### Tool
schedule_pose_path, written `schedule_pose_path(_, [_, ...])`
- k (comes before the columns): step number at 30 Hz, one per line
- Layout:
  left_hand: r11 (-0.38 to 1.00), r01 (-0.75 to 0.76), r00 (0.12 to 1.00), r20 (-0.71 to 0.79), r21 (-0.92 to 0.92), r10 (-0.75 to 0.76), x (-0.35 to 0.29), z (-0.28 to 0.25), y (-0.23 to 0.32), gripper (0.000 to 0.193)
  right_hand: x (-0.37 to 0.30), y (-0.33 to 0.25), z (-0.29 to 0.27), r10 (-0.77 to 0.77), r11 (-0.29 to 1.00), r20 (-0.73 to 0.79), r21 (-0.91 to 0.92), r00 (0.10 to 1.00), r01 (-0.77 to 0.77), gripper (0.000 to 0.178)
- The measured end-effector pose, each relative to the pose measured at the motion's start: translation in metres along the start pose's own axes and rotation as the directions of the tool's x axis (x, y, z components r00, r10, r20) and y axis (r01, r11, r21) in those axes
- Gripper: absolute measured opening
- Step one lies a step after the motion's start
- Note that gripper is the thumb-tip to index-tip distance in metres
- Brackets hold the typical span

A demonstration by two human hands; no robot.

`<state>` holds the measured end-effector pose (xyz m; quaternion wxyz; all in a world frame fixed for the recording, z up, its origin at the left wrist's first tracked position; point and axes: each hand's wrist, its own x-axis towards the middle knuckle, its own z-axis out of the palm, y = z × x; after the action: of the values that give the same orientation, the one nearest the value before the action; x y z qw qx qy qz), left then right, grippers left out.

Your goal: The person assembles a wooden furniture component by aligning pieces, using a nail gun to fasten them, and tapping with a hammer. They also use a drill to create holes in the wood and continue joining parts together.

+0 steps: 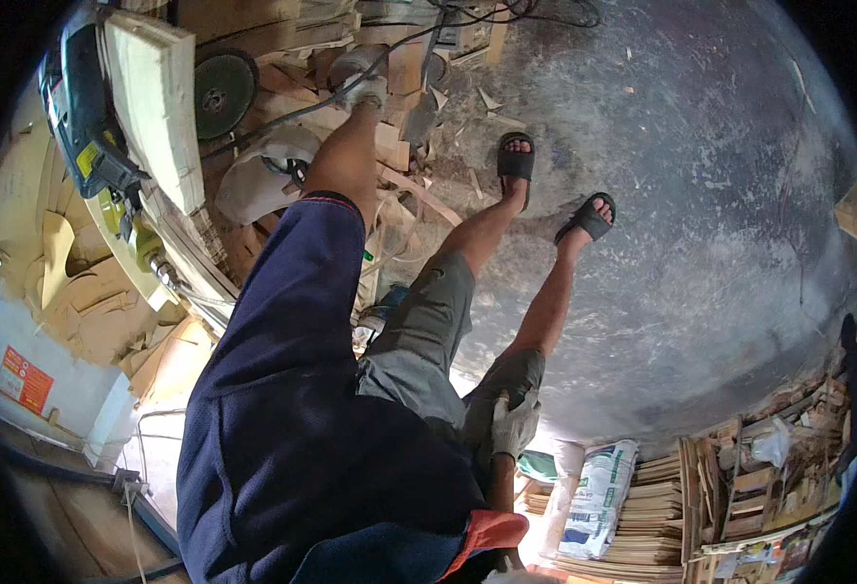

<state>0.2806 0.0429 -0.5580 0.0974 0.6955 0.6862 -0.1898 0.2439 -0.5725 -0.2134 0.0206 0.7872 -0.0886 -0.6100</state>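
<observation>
My left arm stretches forward to the far left, and my left hand (365, 94), in a light work glove, is at a rounded grey-brown thing (355, 60) among wood scraps. Its fingers look closed, but what they grip is unclear. A black cable (389, 47) passes close by this hand. My right hand (514, 428), also gloved, hangs against the right leg of my grey shorts (419, 336). The fingers I can see lie loosely along the thigh and hold nothing visible.
A green-black disc (224, 94) stands by a wooden block (154, 102) and a blue-and-green power tool (83, 127) at left. Offcuts (389, 146) litter the floor near my sandals (516, 156). Stacked wood sheets (650, 516) and a white sack (599, 496) are at lower right.
</observation>
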Motion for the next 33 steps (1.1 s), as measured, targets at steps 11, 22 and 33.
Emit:
schedule_pose_path(11, [0.844, -0.051, 0.998, -0.057, -0.534, 0.024, -0.309, -0.012, 0.072, 0.030, 0.011, 0.030, -0.025, -0.161, 0.986, -0.036, -0.040, 0.986, 0.159, 0.062])
schedule_pose_path(22, [0.637, -0.503, 0.813, -0.069, -0.584, 0.578, -0.571, -0.282, -0.073, 0.042, 0.080, 0.074, -0.166, -0.456, 0.861, 0.001, 0.253, 0.890, 0.441, 0.033])
schedule_pose_path(33, [0.809, -0.072, 0.741, -0.574, -0.583, -0.348, -0.594, -0.387, -0.398, 0.029, -0.013, -0.150, -0.197, -0.989, 0.151, -0.058, -0.373, 0.139, 0.916, 0.022])
